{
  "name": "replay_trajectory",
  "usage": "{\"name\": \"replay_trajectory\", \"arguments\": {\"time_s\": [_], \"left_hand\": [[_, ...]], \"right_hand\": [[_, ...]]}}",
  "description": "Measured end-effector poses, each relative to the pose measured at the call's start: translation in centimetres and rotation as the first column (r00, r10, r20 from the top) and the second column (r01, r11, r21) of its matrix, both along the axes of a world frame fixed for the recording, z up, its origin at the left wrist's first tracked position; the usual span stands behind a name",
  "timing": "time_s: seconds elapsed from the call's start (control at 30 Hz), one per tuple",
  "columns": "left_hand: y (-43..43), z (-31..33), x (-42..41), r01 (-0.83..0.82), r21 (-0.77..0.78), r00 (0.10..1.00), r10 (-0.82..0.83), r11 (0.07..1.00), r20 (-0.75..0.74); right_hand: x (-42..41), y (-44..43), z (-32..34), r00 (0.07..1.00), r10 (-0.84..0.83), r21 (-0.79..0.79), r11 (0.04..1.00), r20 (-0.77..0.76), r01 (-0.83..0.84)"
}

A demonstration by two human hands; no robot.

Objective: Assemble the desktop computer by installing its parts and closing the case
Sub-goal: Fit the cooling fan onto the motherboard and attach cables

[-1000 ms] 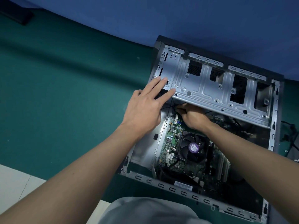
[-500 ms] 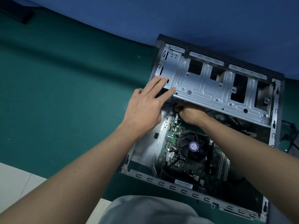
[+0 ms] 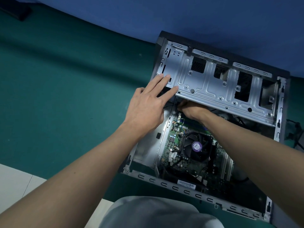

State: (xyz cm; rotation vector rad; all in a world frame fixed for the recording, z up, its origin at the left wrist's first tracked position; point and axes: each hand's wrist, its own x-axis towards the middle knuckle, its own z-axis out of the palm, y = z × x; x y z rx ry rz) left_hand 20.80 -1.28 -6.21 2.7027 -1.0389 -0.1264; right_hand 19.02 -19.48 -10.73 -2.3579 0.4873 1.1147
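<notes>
Fingers [image 3: 162, 82] of the left hand [image 3: 146, 109] are lying straight on the left end of the drive cage [image 3: 213, 86]. The right hand [image 3: 190, 109] is reaching under the cage's near edge, fingers curled, though I cannot tell whether they are gripping anything. The computer case [image 3: 164, 184] is lying sideways on the green mat [image 3: 65, 96] with its open face pointing up. The cage's long axis is running left to right across the case's far end.
</notes>
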Motion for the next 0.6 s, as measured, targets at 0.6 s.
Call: {"name": "replay_trajectory", "arguments": {"time_s": [0.6], "left_hand": [[0.0,0.1,-0.1,0.005,0.003,1.0,-0.005,1.0,0.01]], "right_hand": [[0.0,1.5,0.8,0.998,-0.063,-0.088,0.994,0.002,0.063]]}}
